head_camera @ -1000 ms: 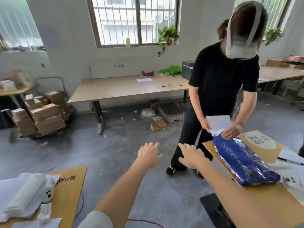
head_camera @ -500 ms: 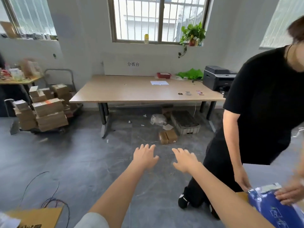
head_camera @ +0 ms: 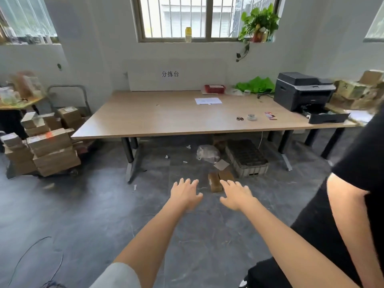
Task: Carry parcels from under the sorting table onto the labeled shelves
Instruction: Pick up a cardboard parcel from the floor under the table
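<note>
A long wooden sorting table (head_camera: 158, 121) stands against the far wall under a white sign. Beneath its front edge lie two small brown cardboard parcels (head_camera: 216, 180) side by side on the grey floor, with a clear plastic bag (head_camera: 207, 153) and a grey crate (head_camera: 247, 157) behind them. My left hand (head_camera: 185, 193) and my right hand (head_camera: 235, 195) are stretched forward, fingers spread, empty. Both hover short of the parcels; my right fingertips overlap the right parcel in the picture. No shelves are in view.
A trolley (head_camera: 68, 94) stacked with several cardboard boxes (head_camera: 49, 150) stands at the left. A person in black (head_camera: 353, 200) is close on my right. A black printer (head_camera: 301, 92) sits on the table's right end. Loose cables (head_camera: 31, 252) lie on the floor at lower left.
My view has swung left and moved closer to the sorting table. The side tables and the blue package have left the frame. Both hands stay outstretched and empty.
</note>
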The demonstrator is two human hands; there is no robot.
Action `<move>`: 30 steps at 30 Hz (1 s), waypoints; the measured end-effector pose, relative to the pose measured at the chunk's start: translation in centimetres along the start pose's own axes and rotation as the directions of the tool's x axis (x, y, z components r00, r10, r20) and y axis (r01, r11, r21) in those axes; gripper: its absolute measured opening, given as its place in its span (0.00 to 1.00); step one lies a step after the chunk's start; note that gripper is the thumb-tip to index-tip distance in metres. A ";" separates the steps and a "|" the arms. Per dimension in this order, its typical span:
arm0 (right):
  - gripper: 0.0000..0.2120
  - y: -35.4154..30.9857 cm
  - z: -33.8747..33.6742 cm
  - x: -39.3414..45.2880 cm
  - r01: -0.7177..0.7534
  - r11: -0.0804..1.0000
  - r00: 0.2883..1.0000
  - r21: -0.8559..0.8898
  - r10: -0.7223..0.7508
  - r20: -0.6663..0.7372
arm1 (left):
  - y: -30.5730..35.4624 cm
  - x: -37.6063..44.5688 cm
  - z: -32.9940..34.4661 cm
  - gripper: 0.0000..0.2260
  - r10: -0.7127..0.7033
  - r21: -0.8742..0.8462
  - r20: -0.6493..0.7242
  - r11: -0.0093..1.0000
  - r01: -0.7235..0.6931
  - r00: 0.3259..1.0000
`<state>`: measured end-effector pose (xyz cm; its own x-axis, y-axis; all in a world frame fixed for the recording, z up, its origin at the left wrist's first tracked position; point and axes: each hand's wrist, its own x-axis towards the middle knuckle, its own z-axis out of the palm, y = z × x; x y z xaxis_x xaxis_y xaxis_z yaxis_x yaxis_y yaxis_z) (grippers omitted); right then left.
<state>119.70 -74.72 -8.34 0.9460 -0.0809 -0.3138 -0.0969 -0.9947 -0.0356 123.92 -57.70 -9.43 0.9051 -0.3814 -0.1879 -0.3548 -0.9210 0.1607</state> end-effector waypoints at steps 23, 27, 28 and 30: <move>0.32 13.6 -6.1 44.5 -0.055 0.995 0.988 0.084 0.042 0.152 | -2.0 47.7 -0.1 0.27 -0.007 -0.085 0.193 0.996 0.024 0.981; 0.31 14.5 -6.0 53.6 -0.081 0.993 0.972 0.082 0.061 0.226 | -3.9 56.8 1.5 0.27 -0.013 -0.069 0.262 0.997 0.032 0.965; 0.31 14.7 -5.8 55.6 -0.086 0.991 0.970 0.099 0.061 0.234 | -4.3 58.8 1.8 0.27 -0.012 -0.061 0.278 0.998 0.030 0.960; 0.31 15.3 -5.0 59.3 -0.085 0.988 0.966 0.129 0.049 0.255 | -5.0 62.5 2.9 0.28 -0.003 -0.037 0.311 0.999 0.015 0.951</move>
<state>175.85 -95.01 -22.76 0.8299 -0.1110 -0.5468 -0.2156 -0.9677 -0.1307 181.58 -77.15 -24.82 0.7885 -0.3844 -0.4801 -0.3322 -0.9232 0.1934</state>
